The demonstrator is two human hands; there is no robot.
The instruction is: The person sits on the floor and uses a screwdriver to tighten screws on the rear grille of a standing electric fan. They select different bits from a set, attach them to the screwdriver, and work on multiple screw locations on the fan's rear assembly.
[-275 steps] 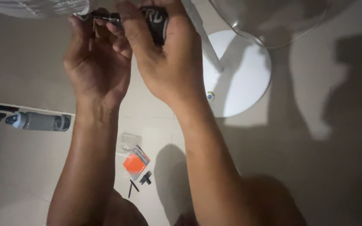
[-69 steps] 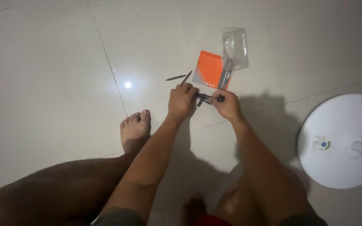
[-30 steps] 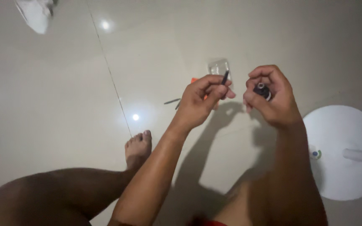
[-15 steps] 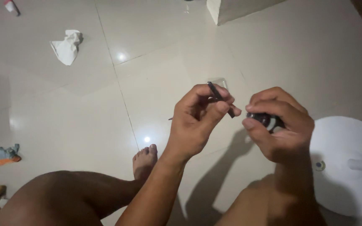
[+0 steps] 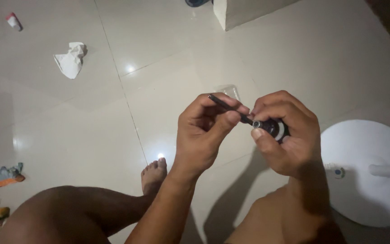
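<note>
Where left-hand fingers (image 5: 229, 118) pinch thin dark rod (image 5: 229, 107), tip meets small black round part (image 5: 271, 128). Part gripped in closed right hand (image 5: 290, 138), held above tiled floor (image 5: 168, 68), just left of white round base (image 5: 369, 171). Crumpled white cloth (image 5: 71, 58) well apart from base, far left.

Glossy pale tiled floor (image 5: 68, 135), crumpled white cloth (image 5: 71, 58), round white base (image 5: 366, 171)

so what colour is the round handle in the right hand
Black with a white band, seen in the head view: the handle sits in the right hand.
</note>
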